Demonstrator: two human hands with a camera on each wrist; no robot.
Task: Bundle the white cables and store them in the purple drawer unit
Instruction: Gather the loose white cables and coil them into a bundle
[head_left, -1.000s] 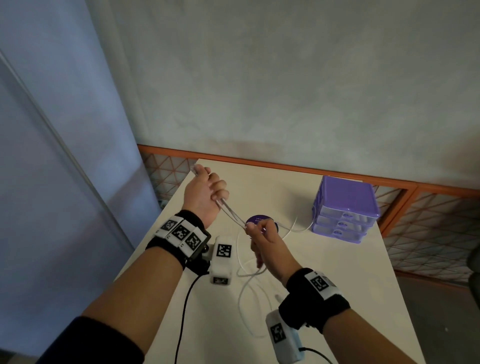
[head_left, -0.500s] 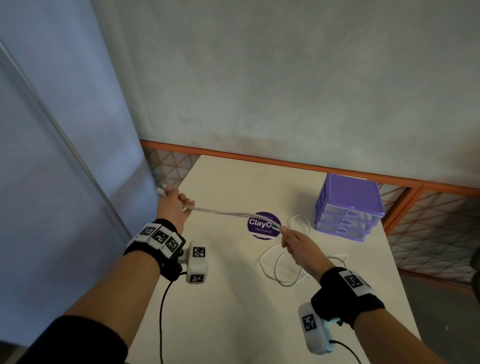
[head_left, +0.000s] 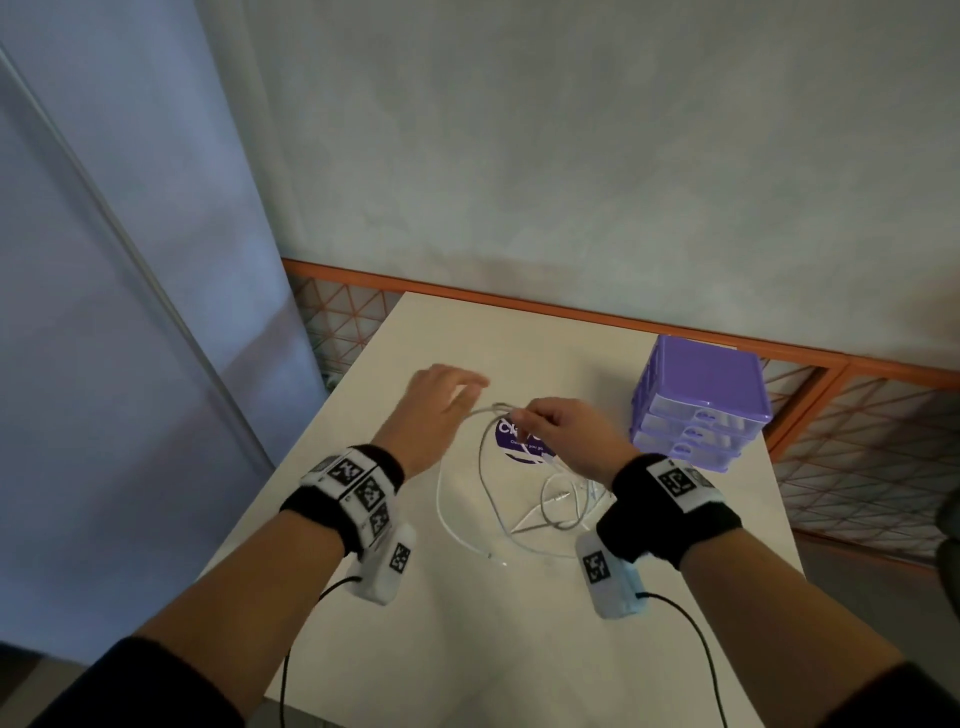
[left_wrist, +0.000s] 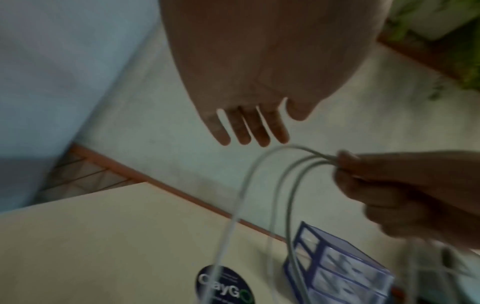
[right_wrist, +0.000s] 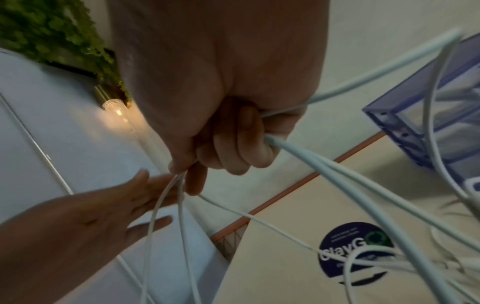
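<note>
My right hand (head_left: 558, 434) (right_wrist: 221, 148) grips a bunch of white cables (head_left: 488, 467) (left_wrist: 288, 168) (right_wrist: 337, 170) above the middle of the white table (head_left: 467, 623). The cables loop down from its fist, and their loose ends lie tangled on the table (head_left: 561, 506). My left hand (head_left: 441, 410) (left_wrist: 249, 125) is held flat, fingers straight, just left of the loops and holding nothing. The purple drawer unit (head_left: 701, 408) (left_wrist: 337, 265) (right_wrist: 441, 115) stands at the table's right rear with its three drawers closed.
A round dark sticker (head_left: 511, 441) (right_wrist: 355, 246) lies on the table under the cables. An orange mesh railing (head_left: 857, 441) runs behind and to the right of the table. A grey wall stands behind, a blue panel on the left.
My left hand has let go of the cable end and come in from the far left, now flat beside the loops. My right hand has gathered the slack into hanging loops.
</note>
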